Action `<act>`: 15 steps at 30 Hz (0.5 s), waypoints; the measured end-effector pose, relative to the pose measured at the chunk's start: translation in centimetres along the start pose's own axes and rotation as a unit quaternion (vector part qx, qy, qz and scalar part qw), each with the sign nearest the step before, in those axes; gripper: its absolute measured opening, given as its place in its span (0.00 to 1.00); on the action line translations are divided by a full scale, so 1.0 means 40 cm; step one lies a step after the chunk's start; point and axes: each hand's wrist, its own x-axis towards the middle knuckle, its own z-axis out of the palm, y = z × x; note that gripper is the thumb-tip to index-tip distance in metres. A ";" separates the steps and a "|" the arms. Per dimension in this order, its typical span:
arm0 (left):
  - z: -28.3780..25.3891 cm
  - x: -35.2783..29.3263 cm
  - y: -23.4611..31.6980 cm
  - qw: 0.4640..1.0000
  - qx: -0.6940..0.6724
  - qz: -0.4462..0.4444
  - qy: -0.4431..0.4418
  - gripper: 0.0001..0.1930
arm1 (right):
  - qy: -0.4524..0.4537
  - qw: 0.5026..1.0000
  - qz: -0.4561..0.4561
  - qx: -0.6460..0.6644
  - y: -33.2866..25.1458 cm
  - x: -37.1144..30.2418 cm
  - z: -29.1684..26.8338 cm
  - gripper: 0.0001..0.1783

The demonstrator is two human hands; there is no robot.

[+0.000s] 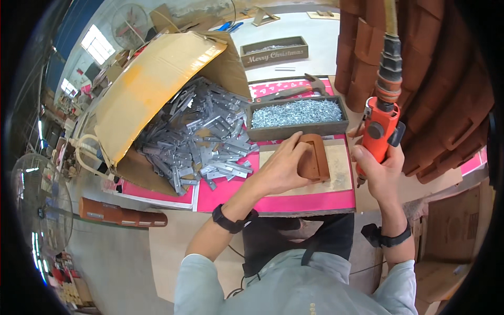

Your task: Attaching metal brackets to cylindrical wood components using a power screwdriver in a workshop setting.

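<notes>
My left hand (pixel 281 169) is closed round a reddish-brown curved wooden piece (pixel 322 160), holding it on a light board (pixel 338 170) at the table's front. A red-orange power screwdriver (pixel 379 128) is gripped upright in my right hand (pixel 382 173), its bit pointing down just right of the board, apart from the wooden piece. From the tool's top a jointed fitting and hose (pixel 391 47) run upward. Behind the board stands a dark wooden tray (pixel 299 131) full of small silver screws (pixel 296 113). Grey metal hinge-like strips (pixel 205 136) lie heaped to the left.
An open cardboard box (pixel 152 79) lies on its side behind the strips. A hammer (pixel 315 84) rests behind the screw tray, with a second small tray (pixel 274 55) farther back. Brown curved pieces (pixel 362 58) are stacked at right; another (pixel 123 212) sits below the table's left edge.
</notes>
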 end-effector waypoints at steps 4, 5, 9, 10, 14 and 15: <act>-0.016 0.006 0.005 0.999 0.037 -0.012 -0.015 0.36 | -0.001 0.999 -0.010 0.034 0.011 0.007 0.008 0.23; -0.018 0.006 -0.003 1.000 0.019 -0.013 -0.018 0.38 | -0.002 0.999 -0.008 0.036 0.010 0.007 0.007 0.23; 0.009 -0.011 -0.014 1.000 -0.014 -0.003 0.025 0.39 | 0.012 1.000 0.021 -0.005 0.013 0.014 0.011 0.20; 0.000 -0.017 -0.018 1.000 -0.012 -0.001 0.026 0.39 | 0.009 1.000 -0.018 -0.016 0.022 0.016 0.012 0.20; -0.110 -0.081 -0.119 0.987 -0.001 -0.046 0.156 0.18 | -0.010 0.999 -0.004 -0.043 -0.014 -0.005 -0.012 0.20; -0.130 -0.095 -0.144 0.975 0.121 -0.032 0.186 0.14 | -0.012 0.997 -0.012 -0.073 -0.006 -0.009 -0.026 0.20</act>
